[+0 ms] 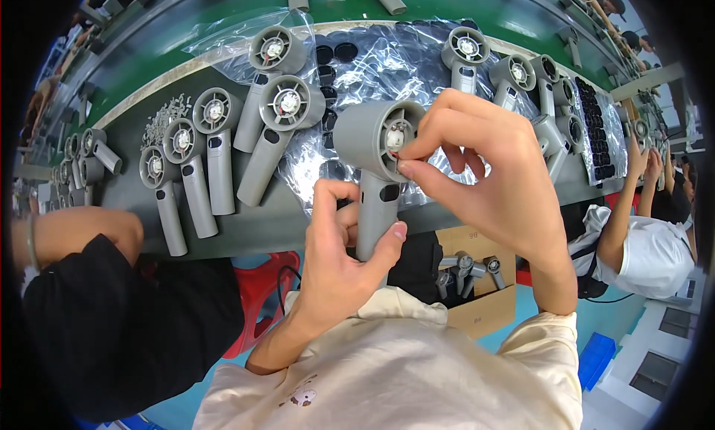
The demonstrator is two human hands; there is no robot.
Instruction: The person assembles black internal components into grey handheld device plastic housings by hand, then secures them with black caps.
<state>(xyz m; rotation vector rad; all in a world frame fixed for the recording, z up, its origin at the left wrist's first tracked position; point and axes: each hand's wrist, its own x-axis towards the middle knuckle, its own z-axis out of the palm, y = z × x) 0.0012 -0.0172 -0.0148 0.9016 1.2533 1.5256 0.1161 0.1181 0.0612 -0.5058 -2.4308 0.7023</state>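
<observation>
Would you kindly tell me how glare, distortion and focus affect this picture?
In the head view, bright glare streaks the clear plastic; in the same head view, the pale table edge bows and the corners go black; also in the head view, the held grey fan, left hand and right hand look reasonably sharp.

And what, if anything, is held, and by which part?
A grey handheld fan: the left hand grips its handle. The right hand is at its open head; whether it pinches anything can't be told.
</observation>
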